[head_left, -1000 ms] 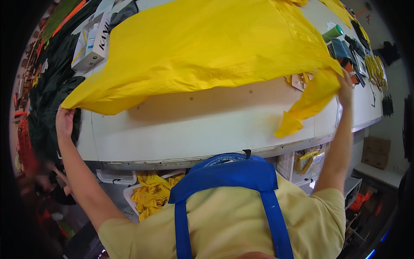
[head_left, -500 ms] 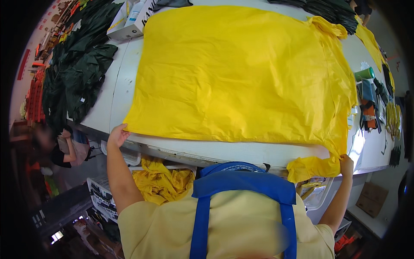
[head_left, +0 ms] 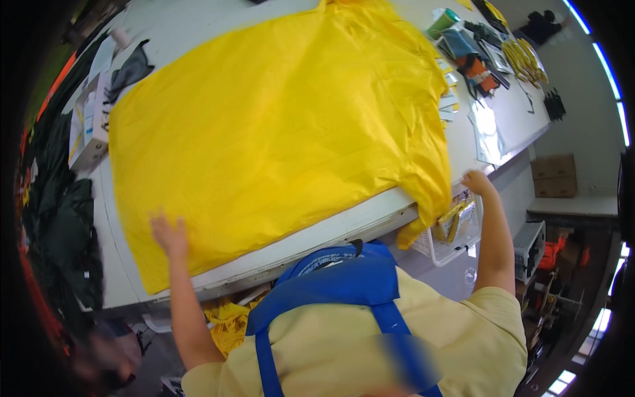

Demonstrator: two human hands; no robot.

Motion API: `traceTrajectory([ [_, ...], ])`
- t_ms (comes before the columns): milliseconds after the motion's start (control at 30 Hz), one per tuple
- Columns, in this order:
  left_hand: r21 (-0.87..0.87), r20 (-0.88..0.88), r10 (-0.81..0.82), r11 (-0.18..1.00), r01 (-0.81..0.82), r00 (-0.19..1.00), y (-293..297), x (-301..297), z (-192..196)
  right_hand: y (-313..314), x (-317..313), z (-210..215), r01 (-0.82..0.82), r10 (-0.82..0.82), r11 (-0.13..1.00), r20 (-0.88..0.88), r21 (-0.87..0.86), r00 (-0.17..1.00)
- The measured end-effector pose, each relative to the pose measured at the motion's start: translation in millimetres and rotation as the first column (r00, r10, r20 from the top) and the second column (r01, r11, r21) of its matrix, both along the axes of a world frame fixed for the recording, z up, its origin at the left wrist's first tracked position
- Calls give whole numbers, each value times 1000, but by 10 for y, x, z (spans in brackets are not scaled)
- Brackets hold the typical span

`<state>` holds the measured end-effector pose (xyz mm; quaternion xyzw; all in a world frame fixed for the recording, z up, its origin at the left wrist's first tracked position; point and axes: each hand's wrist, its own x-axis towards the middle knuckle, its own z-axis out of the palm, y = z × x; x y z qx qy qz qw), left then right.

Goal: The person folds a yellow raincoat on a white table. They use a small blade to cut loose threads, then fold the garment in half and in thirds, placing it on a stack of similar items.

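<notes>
A large yellow garment (head_left: pixel 278 132) of thin, smooth fabric lies spread over the white table (head_left: pixel 344 228). Its right side is bunched and wrinkled, and a narrow sleeve-like part hangs over the near edge. My left hand (head_left: pixel 170 235) is over the garment's near left part, fingers spread and slightly blurred; whether it touches the fabric I cannot tell. Off to the right of the hanging part, my right hand (head_left: pixel 477 181) is by the table edge. Its fingers are curled, with nothing visible in them, and it is apart from the fabric.
Dark green fabric (head_left: pixel 63 231) is heaped at the left, beside an open box (head_left: pixel 89 132) holding a bottle. On the right are a green roll (head_left: pixel 443 23), pouches (head_left: pixel 473 66) and yellow strips (head_left: pixel 522 59). White baskets (head_left: pixel 456 241) stand below the table edge. A person (head_left: pixel 109 357) is at lower left.
My right hand has let go of the garment's hanging part and moved away to the right. My left hand has left the near left corner and is over the fabric. The view has turned right.
</notes>
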<state>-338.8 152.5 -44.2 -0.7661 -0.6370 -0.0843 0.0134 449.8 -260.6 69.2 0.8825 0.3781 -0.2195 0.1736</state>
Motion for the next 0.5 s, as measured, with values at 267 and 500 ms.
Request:
traceTrajectory([
  [267, -452, 54, -558, 726, 519, 828, -1285, 2049, 339, 2056, 1081, -303, 260, -403, 578, -6, 773, 915],
  [500, -348, -73, -617, 752, 560, 784, -1327, 1880, 150, 2793, 1378, -606, 223, -328, 746, 55, 628, 943],
])
